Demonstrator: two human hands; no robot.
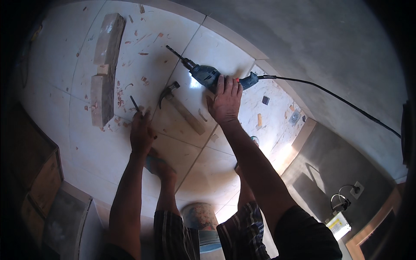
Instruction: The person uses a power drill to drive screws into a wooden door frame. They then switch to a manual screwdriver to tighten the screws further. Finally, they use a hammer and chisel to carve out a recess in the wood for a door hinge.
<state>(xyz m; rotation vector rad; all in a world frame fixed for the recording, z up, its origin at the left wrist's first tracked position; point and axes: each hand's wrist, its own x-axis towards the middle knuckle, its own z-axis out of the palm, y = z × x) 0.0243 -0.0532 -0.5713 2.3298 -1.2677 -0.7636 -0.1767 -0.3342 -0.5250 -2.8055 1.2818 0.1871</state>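
Presently, head view: I see the left hand [142, 130] curled around a slim dark tool [134, 103], near the notched wood block [102, 93] toward the left edge of the tiled floor [47, 73]. Right hand [226, 97]: fingers draped over the drill [206, 77], near the floor's wall-side edge; how closed, I can't tell. Hammer [186, 113] lies between the hands.

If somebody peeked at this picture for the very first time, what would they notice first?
Probably the blue power drill near the top middle, with the person's right hand on it. Next, the long notched piece of wood at upper left, with shavings on the tiles beside it. A claw hammer lies near the middle.
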